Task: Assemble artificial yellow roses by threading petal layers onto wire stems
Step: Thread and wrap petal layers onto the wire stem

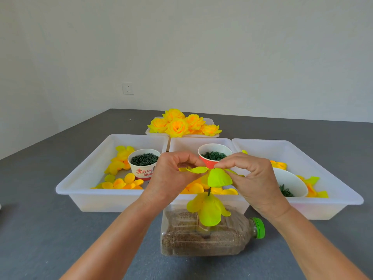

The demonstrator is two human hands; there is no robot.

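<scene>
Nearest, lying on its side on the grey surface (60,229): a clear plastic bottle (203,235) with a green cap, filled with brown grain, serving as a base. Standing up out of it, a dark wire stem (209,191), with one petal layer (207,211) already threaded and drooping around the stem's lower part.

Just above the stem tip, both hands at work on a second petal layer (214,175): left hand (171,174) pinching its left edge between thumb and fingertips, right hand (252,176) pinching the right edge likewise, the fabric stretched flat between them, one green-yellow petal hanging down at the middle. Centre hole not visible from here.

Likely trouble: missing the hole and piercing the fabric off-centre, leaving the layer lopsided. Pulling too hard between the two pinches could tear or crease the thin petals. Pressing down too firmly might bend the thin stem or roll the bottle, round-sided and loose on the surface.

Behind, three white trays: left tray (86,174) with loose yellow petals and a paper cup (144,164) of dark green pieces; middle tray (181,143) with a red cup (214,155) of green rings; right tray (323,178) with more petals and a tipped cup. A careless elbow could upset those cups.

Farthest, finished yellow roses (181,124) heaped on a small tray.
</scene>
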